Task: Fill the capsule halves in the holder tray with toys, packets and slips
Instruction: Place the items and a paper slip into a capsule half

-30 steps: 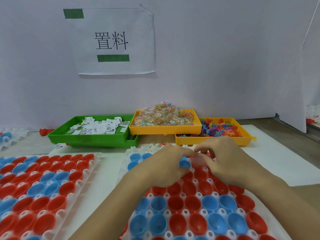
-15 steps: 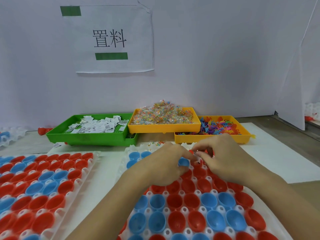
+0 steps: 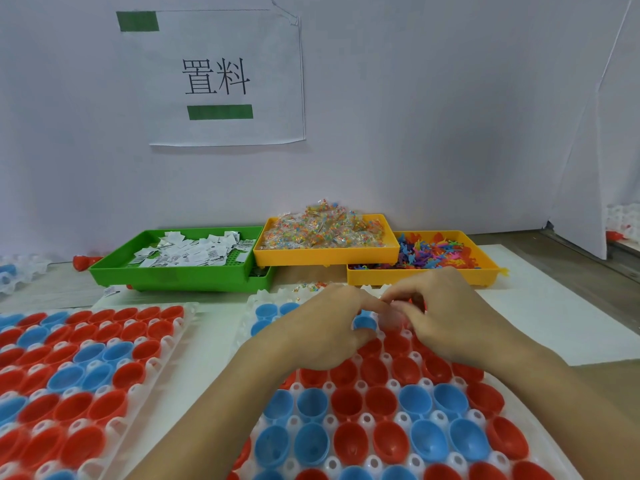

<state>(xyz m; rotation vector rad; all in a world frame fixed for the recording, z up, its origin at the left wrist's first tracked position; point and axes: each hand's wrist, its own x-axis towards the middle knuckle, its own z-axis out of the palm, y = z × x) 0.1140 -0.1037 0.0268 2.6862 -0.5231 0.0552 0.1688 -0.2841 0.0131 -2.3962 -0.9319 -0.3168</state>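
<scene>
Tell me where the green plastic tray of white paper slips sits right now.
The green plastic tray of white paper slips sits at the back left of the head view, against the wall, its right end touching the yellow tray of clear packets.

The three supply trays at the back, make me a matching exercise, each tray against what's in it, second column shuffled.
Column one:
1. green tray
2. raised yellow tray in the middle
3. yellow tray on the right

Column two:
A. loose colourful plastic toys
B. white paper slips
C. clear packets of coloured bits

Pairs: 1-B, 2-C, 3-A
</scene>
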